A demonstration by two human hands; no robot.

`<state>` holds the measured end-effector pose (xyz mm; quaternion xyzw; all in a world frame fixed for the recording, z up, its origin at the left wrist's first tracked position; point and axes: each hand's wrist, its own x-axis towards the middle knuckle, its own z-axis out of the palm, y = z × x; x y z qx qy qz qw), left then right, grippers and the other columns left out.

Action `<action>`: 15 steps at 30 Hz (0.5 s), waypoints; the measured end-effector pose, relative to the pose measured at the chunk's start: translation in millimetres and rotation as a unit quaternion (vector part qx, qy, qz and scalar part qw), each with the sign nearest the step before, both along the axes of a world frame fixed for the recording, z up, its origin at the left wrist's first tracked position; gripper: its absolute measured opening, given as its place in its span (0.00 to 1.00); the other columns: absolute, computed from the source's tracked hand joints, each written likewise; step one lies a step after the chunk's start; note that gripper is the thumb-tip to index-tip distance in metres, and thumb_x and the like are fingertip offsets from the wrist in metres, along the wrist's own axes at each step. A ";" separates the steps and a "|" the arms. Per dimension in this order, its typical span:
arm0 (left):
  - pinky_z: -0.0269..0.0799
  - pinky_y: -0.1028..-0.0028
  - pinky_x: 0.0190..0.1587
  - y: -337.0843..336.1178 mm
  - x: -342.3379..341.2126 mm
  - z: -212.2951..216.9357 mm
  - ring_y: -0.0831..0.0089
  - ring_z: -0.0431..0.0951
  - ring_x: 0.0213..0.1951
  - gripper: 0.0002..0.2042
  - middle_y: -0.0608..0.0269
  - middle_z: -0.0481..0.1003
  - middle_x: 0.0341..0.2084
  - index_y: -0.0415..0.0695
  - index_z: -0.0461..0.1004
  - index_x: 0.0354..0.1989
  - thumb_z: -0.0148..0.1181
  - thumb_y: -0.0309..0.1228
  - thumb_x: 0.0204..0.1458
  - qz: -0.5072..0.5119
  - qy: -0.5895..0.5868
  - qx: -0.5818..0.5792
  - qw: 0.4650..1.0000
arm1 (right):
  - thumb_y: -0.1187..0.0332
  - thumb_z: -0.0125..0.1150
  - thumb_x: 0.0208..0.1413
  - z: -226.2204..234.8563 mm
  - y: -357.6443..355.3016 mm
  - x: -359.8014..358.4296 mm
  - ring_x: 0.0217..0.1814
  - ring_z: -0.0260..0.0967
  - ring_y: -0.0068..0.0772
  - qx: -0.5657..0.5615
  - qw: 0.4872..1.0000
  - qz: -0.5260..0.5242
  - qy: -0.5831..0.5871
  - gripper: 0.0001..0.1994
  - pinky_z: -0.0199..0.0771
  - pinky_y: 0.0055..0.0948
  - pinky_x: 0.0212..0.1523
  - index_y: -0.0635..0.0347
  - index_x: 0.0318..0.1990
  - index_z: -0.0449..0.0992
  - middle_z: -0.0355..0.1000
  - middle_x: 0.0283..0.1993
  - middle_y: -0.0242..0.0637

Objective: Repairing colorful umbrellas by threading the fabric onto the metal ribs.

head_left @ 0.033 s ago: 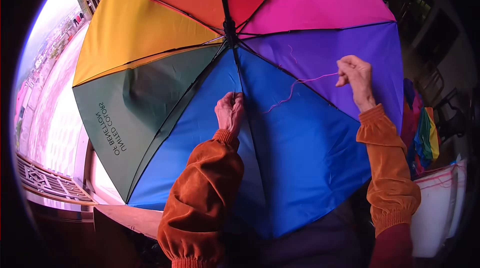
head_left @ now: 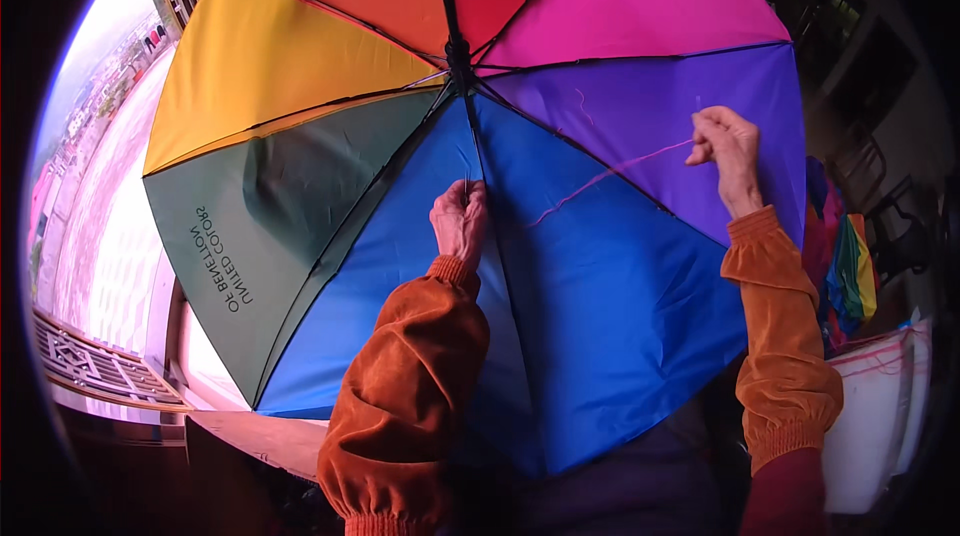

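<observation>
The sewing looks part done, by my reckoning: a pink thread (head_left: 610,176) already runs taut from the blue panel near a rib up to the right hand (head_left: 725,151), whose fingers pinch its end. The left hand (head_left: 460,221) is clenched on the cloth at the rib. The open rainbow umbrella (head_left: 330,176) fills the space before the person, inner side facing them, its panels smooth.

Underside of an open multicoloured fabric umbrella (head_left: 330,186) with dark ribs. The left hand (head_left: 460,219) pinches a blue panel at a rib. The raised right hand (head_left: 724,148) draws taut a thin pink thread (head_left: 610,176), apparently stitched into the canopy.
</observation>
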<state>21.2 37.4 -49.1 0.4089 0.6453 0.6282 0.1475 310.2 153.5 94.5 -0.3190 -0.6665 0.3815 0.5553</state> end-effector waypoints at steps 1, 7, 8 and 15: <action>0.56 0.82 0.18 9.3 -1.1 -0.1 0.87 0.61 0.17 0.10 0.74 0.64 0.13 0.39 0.71 0.23 0.52 0.32 0.50 -0.013 -0.040 0.001 0.999 | 0.74 0.52 0.49 2.6 3.2 -2.0 0.14 0.61 0.17 -0.003 1.000 -0.005 -0.008 0.05 0.66 0.18 0.15 0.67 0.26 0.70 0.64 0.18 0.31; 0.54 0.84 0.13 -7.8 -6.6 13.8 0.86 0.63 0.15 0.08 0.70 0.68 0.15 0.41 0.71 0.25 0.53 0.32 0.50 -0.110 -0.325 0.016 0.939 | 0.75 0.52 0.50 -33.6 -7.2 -80.9 0.14 0.62 0.18 -0.022 0.987 0.107 -0.119 0.05 0.66 0.20 0.16 0.68 0.28 0.71 0.64 0.19 0.32; 0.54 0.85 0.13 -10.3 -8.3 12.8 0.85 0.63 0.15 0.07 0.69 0.68 0.16 0.41 0.72 0.26 0.53 0.32 0.49 -0.108 -0.339 0.014 0.935 | 0.75 0.52 0.49 -47.0 -17.5 -105.7 0.15 0.62 0.17 -0.009 0.972 0.137 -0.192 0.05 0.64 0.20 0.16 0.68 0.27 0.71 0.64 0.19 0.31; 0.51 0.86 0.11 -17.3 -2.9 21.5 0.85 0.61 0.13 0.05 0.67 0.70 0.17 0.41 0.71 0.28 0.56 0.30 0.47 -0.055 -0.382 -0.004 0.922 | 0.77 0.52 0.33 -106.8 -10.0 -192.2 0.28 0.67 0.59 0.190 0.920 0.088 -0.332 0.01 0.68 0.44 0.27 0.65 0.17 0.69 0.66 0.20 0.55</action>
